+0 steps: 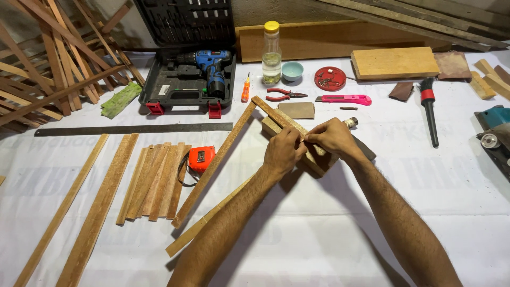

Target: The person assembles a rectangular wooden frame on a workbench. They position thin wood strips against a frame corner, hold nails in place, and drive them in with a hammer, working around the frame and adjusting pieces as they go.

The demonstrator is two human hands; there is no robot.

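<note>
Your left hand (282,152) and right hand (330,138) meet over a wooden block (319,162) near the middle of the white-covered table (319,239). Both sets of fingers are pressed together, pinching the thin wooden strip (279,118) that lies across the block's top; what sits between the fingertips is too small to tell. That strip joins a long slat (212,167) at a corner by the orange screwdriver (245,89), and a second slat (204,223) runs out under your left forearm.

The white sheet is creased and shadowed by your arms. To your left lie loose wooden strips (154,183), an orange tape measure (201,158) just beside them, and a long steel ruler (133,129). Along the far edge stand an open black case with a blue cordless drill (210,66), a clear bottle with a yellow cap (271,53), a small pale bowl (292,70), red-handled pliers (281,95), a pink utility knife (344,99) and a wood plank (394,62). Timber offcuts (53,64) pile up at the far left.
</note>
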